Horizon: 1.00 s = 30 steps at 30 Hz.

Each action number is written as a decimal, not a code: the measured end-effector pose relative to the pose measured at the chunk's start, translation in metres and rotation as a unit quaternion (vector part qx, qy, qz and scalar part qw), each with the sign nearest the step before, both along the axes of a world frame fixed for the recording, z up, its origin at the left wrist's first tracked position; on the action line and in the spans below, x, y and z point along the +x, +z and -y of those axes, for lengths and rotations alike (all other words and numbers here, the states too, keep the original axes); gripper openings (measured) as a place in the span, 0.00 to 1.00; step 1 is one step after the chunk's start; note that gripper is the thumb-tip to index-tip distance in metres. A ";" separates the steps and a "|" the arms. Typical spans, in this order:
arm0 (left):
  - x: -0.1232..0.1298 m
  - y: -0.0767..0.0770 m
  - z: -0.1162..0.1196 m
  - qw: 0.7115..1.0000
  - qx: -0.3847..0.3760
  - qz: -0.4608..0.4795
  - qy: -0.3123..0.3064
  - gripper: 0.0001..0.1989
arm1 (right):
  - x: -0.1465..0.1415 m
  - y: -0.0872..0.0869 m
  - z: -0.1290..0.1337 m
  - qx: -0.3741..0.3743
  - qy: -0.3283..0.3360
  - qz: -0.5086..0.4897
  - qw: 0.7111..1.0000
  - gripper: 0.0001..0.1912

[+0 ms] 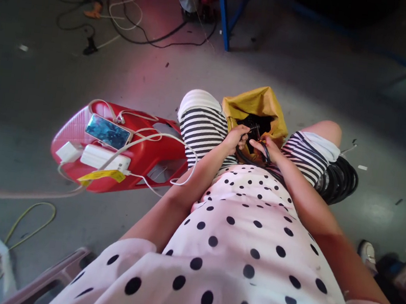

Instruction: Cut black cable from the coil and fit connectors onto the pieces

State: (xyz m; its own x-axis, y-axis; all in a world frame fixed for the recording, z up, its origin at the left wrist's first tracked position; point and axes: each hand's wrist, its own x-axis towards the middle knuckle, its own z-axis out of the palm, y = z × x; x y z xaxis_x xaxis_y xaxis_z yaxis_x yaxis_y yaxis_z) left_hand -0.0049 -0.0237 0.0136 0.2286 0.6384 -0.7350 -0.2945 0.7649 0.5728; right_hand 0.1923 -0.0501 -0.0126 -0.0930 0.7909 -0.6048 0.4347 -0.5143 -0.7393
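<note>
Between my knees a yellow bag point(256, 99) hangs open, with dark parts inside that I cannot make out singly. At its mouth my left hand point(237, 139) is closed in a pinch on the end of a thin black cable. Close beside it, my right hand point(270, 150) is wrapped round a pair of scissors with black loop handles point(266, 154). The scissors' tips point toward the pinched cable end; whether they touch it is too small to tell. Part of a black cable lies across my lap below the hands.
On my left stands a red plastic stool point(151, 153) bearing a phone point(108, 131), a white power bank point(105, 158), a white charger point(68, 152) and cords. A coiled black cable point(340, 181) lies by my right leg. Farther off are loose cables, a blue frame leg point(223, 14) and other people's feet.
</note>
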 end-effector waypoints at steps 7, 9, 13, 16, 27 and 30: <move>0.000 -0.002 0.001 1.000 0.006 -0.018 -0.024 0.11 | -0.009 0.000 -0.003 0.006 0.036 0.046 0.998 0.34; 0.001 -0.001 0.002 0.999 0.008 -0.020 -0.025 0.11 | -0.010 0.000 -0.004 0.016 0.042 0.054 0.998 0.35; 0.001 0.000 0.001 0.999 -0.001 -0.013 -0.029 0.12 | -0.013 0.002 -0.005 0.028 0.048 0.075 0.996 0.34; 0.000 0.001 0.000 0.999 -0.012 -0.001 -0.048 0.13 | -0.013 0.003 -0.004 0.035 0.049 0.087 0.994 0.32; -0.006 -0.005 -0.007 0.992 -0.014 0.030 -0.119 0.13 | -0.002 -0.004 0.002 0.065 0.023 0.025 0.997 0.35; -0.005 -0.005 -0.007 0.993 -0.021 0.025 -0.112 0.13 | -0.003 -0.008 -0.003 0.074 0.023 0.050 0.996 0.34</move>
